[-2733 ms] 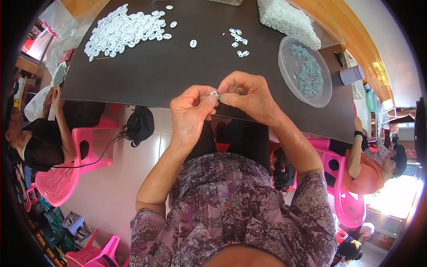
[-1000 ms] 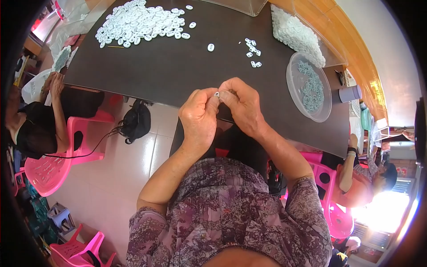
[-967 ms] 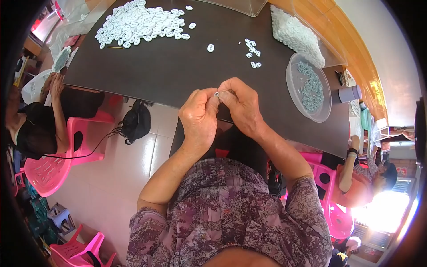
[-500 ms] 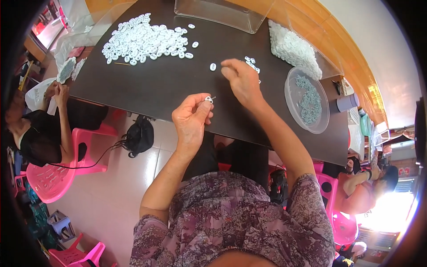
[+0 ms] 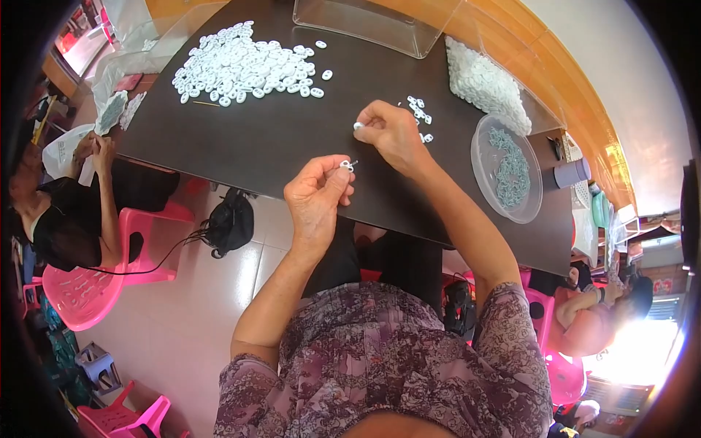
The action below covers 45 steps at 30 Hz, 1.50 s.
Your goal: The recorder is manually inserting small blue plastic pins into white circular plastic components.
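On the dark table (image 5: 255, 153), the round clear bowl (image 5: 482, 164) stands at the right side and contains many small grey-green pieces (image 5: 511, 171). To the left of this bowl, near the front edge of the table, the left hand (image 5: 314, 193) is narrow, with thumb and fingers pinching a small white link (image 5: 346, 166); a thin grey pin (image 5: 355, 161) sticks out from it. Closer to the bowl, but apart from its rim, the right hand (image 5: 396, 139) holds a white oval piece (image 5: 358, 127) between thumb and forefinger; how this piece is turned, I cannot tell. Between this hand and the bowl there lies a loose group of small white links (image 5: 418, 113), partly covered by the hand. Well to the left of the bowl spreads a big pile of white oval pieces (image 5: 244, 66), with a thin yellowish stick (image 5: 206, 104) in front of it. Just behind the bowl is a white heap (image 5: 485, 84), and to its right stands a purple-grey cup (image 5: 572, 172).
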Tool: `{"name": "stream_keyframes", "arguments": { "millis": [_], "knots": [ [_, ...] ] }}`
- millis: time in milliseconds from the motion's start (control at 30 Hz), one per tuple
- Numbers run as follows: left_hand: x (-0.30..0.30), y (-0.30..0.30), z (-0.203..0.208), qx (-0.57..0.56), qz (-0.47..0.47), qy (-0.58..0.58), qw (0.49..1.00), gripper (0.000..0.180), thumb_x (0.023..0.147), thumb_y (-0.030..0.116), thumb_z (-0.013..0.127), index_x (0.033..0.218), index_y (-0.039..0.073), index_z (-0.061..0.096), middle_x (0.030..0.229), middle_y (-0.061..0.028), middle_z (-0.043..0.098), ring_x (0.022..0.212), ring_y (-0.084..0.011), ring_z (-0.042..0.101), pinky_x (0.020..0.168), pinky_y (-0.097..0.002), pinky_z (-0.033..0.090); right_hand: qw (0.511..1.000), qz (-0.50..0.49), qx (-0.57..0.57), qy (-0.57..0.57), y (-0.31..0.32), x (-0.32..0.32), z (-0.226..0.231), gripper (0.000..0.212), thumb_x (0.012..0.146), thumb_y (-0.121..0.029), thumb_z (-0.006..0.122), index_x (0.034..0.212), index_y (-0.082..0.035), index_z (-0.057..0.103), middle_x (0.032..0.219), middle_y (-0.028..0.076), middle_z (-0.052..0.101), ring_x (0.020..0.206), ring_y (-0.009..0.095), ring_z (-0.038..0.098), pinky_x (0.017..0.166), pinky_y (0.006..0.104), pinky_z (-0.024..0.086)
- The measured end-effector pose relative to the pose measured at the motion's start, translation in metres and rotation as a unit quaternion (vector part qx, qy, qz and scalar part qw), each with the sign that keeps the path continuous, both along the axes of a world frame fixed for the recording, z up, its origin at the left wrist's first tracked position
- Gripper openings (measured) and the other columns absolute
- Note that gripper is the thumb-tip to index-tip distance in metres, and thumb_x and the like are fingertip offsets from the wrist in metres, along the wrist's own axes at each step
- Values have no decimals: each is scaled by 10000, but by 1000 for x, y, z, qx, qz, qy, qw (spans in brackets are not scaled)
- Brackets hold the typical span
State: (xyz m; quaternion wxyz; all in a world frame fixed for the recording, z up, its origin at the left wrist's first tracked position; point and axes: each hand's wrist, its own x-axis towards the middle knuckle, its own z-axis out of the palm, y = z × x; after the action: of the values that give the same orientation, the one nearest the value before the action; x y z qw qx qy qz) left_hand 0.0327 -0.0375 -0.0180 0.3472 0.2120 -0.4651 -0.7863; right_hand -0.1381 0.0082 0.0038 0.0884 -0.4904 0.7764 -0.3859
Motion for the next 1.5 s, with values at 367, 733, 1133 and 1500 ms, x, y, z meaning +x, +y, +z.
{"name": "stream_keyframes", "arguments": {
  "millis": [367,733,1133,1500],
  "knots": [
    [5,10,19,57,-18,28,998,132,845,8,578,956,-59,604,772,-102,617,594,-116,557,510,-211,449,872,44,-76,-482,53,36,20,166,776,-67,659,922,4,620,782,35,633,636,68,528,573,185,407],
    [-2,30,21,99,2,36,994,114,876,37,556,934,-59,576,807,-124,633,665,-162,625,536,-244,493,845,-18,-216,-489,58,67,8,135,826,-34,599,955,4,596,809,45,621,724,106,585,637,223,455],
    [-1,34,34,133,1,60,989,107,876,17,546,935,-71,565,813,-141,628,652,-176,625,539,-265,517,882,-29,-229,-411,80,76,16,144,817,-12,619,956,17,595,846,66,639,775,106,601,713,241,480],
    [1,39,32,133,-15,40,990,102,864,7,562,924,-75,571,808,-135,625,632,-166,618,534,-257,519,931,-35,-184,-312,94,83,19,136,825,12,609,959,36,621,847,61,635,778,92,587,724,227,471]
  ]
}}
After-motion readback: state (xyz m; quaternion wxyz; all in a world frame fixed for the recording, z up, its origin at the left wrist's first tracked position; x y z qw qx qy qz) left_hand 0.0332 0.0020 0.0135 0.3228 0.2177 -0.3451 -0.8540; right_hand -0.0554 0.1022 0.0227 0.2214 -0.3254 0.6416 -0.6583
